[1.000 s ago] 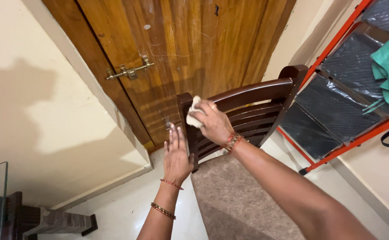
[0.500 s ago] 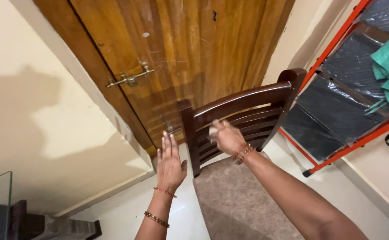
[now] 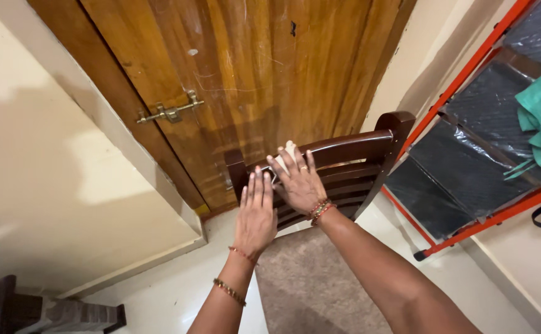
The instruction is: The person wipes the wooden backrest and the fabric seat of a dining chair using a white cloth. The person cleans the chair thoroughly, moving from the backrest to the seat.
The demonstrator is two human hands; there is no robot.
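I see a pale cloth pressed against the top rail of the dark wooden chair, under my right hand, whose fingers lie spread flat over it. My left hand rests open-palmed just beside it on the chair back. Behind the chair stands a wooden door; right of the chair leans an orange-framed rack.
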